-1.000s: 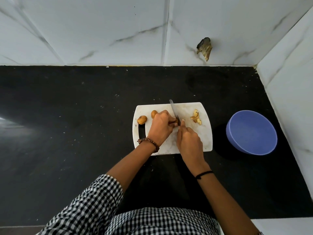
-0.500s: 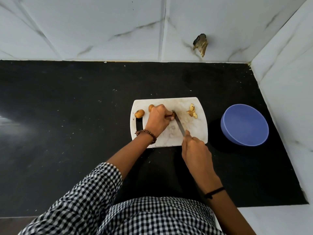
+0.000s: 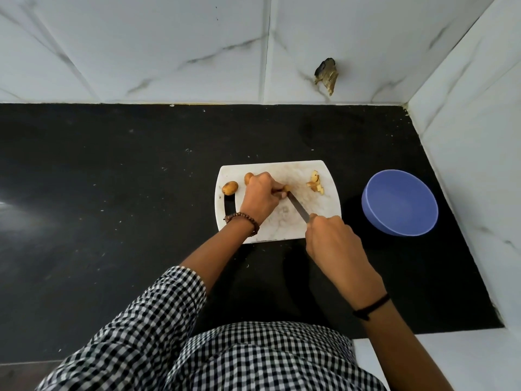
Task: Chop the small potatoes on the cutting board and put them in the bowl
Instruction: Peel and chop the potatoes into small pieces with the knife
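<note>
The left hand point(image 3: 260, 199) grips a small potato point(image 3: 286, 189) mid-frame on the white cutting board point(image 3: 282, 169). The right hand point(image 3: 334, 239) clasps the knife point(image 3: 298, 209), its tip at that potato. Two whole potatoes point(image 3: 230, 187) lie at the board's upper left, cut pieces point(image 3: 315, 185) upper right. The blue bowl point(image 3: 399, 202), only its inside showing, stands apart at right, near the wall point(image 3: 468, 142). Black counter point(image 3: 112, 193) spreads left.

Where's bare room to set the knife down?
Free: the black counter left of the cutting board, and the strip between board and blue bowl. On the board, only the far edge between the whole potatoes and chopped pieces. Crowded: the board's middle, under the left hand, knife and right hand.
</note>
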Demonstrator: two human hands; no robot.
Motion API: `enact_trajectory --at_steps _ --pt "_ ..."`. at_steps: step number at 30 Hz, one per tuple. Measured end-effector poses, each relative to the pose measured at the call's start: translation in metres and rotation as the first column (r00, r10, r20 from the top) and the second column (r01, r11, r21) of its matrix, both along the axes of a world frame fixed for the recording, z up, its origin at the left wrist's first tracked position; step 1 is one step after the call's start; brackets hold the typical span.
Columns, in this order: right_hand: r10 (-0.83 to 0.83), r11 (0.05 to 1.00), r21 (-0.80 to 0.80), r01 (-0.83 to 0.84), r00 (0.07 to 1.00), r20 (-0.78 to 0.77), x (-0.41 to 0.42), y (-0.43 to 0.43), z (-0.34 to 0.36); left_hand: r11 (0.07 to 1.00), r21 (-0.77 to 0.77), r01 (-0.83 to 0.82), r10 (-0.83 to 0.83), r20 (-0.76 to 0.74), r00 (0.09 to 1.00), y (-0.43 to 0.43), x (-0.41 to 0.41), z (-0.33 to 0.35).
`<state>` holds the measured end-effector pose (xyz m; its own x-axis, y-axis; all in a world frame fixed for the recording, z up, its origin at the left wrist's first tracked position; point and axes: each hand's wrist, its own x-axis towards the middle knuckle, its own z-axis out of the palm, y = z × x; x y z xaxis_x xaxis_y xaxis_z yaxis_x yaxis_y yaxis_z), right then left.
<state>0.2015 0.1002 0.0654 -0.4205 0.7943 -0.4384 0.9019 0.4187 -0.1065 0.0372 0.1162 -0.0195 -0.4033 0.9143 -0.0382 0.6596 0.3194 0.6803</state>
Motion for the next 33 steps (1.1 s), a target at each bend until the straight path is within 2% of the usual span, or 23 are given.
enact_trajectory --at_steps 4,10,14,17,22,27,33 --pt "-0.031 0.999 0.015 0.032 0.995 -0.096 0.009 0.008 0.003 0.999 0.036 0.012 -0.013 0.018 1.000 -0.001 0.000 0.000" --pt "-0.121 0.991 0.017 0.135 0.930 -0.348 0.016 0.019 -0.008 0.998 0.047 0.047 -0.047 0.003 0.999 0.000 -0.003 -0.003" --pt "-0.104 0.986 0.063 0.154 0.866 -0.489 0.007 0.017 -0.019 0.998 0.067 -0.007 -0.001 0.124 0.992 0.000 -0.003 -0.015" --pt "-0.071 0.988 0.079 0.133 0.842 -0.534 -0.003 0.013 -0.038 0.998 0.054 -0.027 0.021 0.096 0.995 -0.002 -0.001 -0.017" --pt "-0.040 0.987 0.105 0.121 0.820 -0.570 -0.009 0.011 -0.067 1.000 0.018 -0.011 0.011 -0.035 0.999 -0.004 -0.003 -0.016" --pt "-0.028 0.984 0.134 0.119 0.843 -0.537 -0.013 0.012 -0.079 0.998 0.055 -0.015 0.016 -0.023 1.000 -0.006 -0.002 -0.007" --pt "-0.002 0.983 0.162 0.085 0.892 -0.453 -0.017 0.010 -0.087 1.000 0.020 -0.008 0.009 -0.023 1.000 -0.003 -0.003 -0.007"
